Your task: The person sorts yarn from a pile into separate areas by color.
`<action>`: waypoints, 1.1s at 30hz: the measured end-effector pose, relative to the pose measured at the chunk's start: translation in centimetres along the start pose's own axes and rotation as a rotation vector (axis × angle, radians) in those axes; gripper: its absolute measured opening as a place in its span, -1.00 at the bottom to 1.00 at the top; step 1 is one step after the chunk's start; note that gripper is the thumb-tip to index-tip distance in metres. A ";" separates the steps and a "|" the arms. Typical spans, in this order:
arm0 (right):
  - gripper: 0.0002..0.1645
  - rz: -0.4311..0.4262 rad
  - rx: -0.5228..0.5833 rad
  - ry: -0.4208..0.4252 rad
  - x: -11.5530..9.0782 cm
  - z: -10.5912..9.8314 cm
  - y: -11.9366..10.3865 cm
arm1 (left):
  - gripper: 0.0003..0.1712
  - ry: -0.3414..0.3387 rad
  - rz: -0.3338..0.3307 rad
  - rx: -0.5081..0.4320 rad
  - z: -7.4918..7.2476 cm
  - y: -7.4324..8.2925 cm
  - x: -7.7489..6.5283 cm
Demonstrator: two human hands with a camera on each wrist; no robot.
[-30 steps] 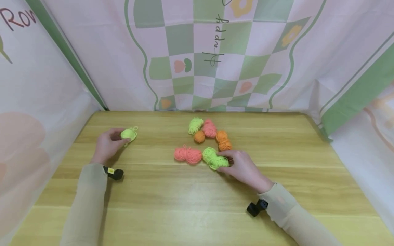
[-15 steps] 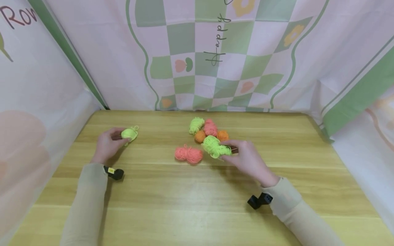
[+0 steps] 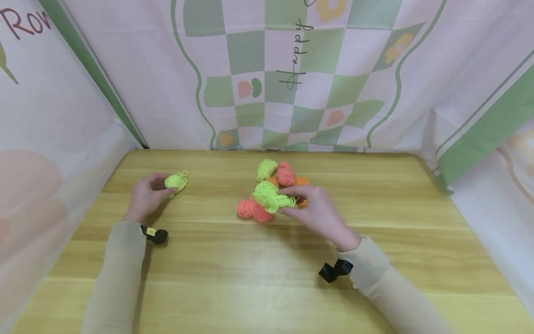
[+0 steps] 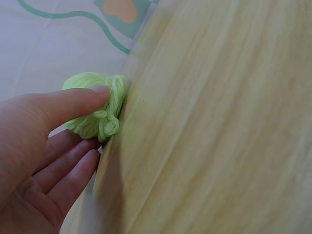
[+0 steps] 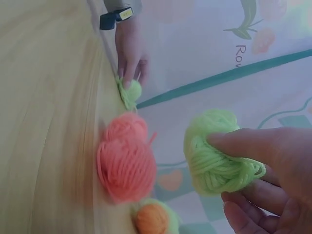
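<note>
At the left of the table my left hand point(image 3: 143, 197) pinches a small pale green yarn bundle point(image 3: 177, 182) between thumb and fingers, low over the wood. The left wrist view shows the thumb across that yarn point(image 4: 87, 126). My right hand point(image 3: 323, 215) grips a bright green yarn skein point(image 3: 267, 195) by its right end. In the right wrist view this skein point(image 5: 209, 163) is raised off the table, apart from the coral skein point(image 5: 126, 168). From the head it overlaps the near coral skein point(image 3: 245, 208) and part of an orange ball point(image 3: 273, 181).
Behind the held skein lie another green skein point(image 3: 266, 170), a second coral skein point(image 3: 286, 173) and an orange skein point(image 3: 302, 181), partly hidden by the right hand. The wooden table point(image 3: 200, 278) meets a checked curtain point(image 3: 275, 111) at the back, with cloth at both sides.
My right hand has lifted the bright green skein from beside the coral one, moved it away from me, then left over the coral skein. The left hand stays put with its yarn.
</note>
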State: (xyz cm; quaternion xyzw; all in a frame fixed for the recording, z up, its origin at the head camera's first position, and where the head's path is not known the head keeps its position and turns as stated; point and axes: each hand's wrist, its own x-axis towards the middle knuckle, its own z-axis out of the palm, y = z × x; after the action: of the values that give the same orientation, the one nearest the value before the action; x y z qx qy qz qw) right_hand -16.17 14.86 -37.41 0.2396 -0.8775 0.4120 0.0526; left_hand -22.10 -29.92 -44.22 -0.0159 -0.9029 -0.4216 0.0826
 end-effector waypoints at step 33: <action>-0.52 -0.015 0.293 -0.284 0.4 10.6 -3.7 | -0.49 0.003 0.014 -0.056 -0.2 0.0 -0.2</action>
State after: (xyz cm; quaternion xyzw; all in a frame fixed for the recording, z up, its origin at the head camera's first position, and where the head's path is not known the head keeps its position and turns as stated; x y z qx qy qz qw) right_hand -13.67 4.79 -41.61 0.3069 -0.8051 0.4968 -0.1039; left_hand -21.90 -30.03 -44.13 -0.0240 -0.8904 -0.4463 0.0862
